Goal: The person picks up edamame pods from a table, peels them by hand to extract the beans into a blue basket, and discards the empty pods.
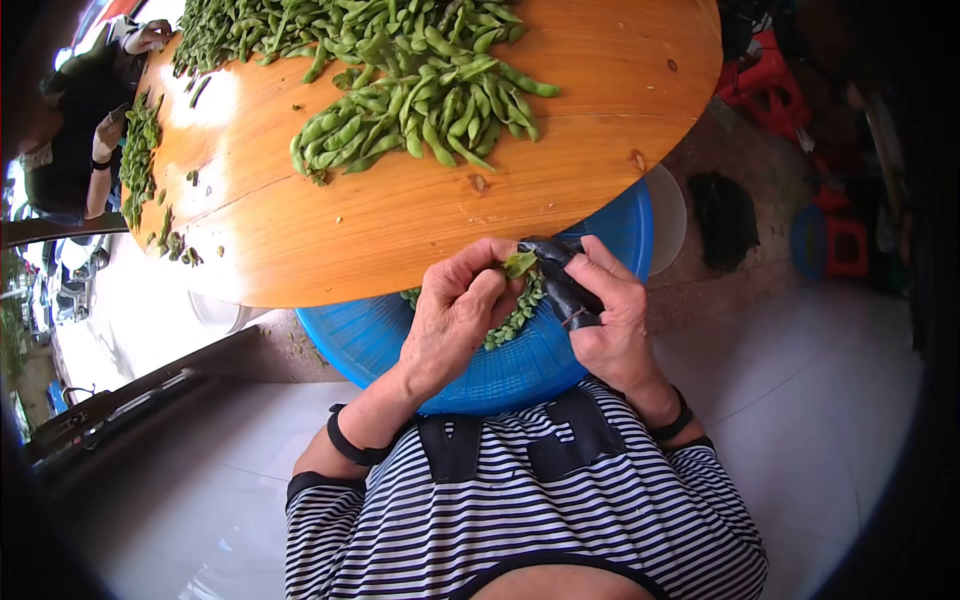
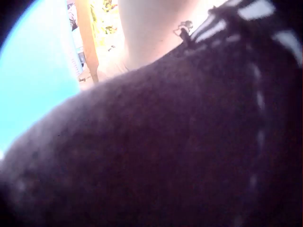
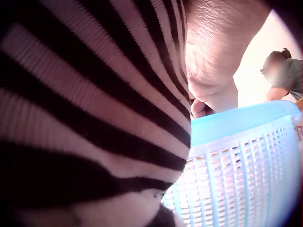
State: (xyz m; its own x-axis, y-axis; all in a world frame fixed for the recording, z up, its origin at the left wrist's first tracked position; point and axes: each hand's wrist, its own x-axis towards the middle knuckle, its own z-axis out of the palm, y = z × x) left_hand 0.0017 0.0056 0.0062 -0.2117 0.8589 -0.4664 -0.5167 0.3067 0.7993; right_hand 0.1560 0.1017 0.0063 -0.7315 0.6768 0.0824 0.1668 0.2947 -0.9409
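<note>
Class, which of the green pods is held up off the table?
The pod between the left hand and right hand, over the blue basket; the other pods lie in heaps on the wooden table.

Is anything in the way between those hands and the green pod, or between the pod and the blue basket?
Nothing visible. The left hand and the right hand, some of its fingers covered in black, hold the green pod between them, above the open blue basket.

Red plastic stools are standing off to the right. Near them, a crumpled black bag is lying on the floor.
</note>
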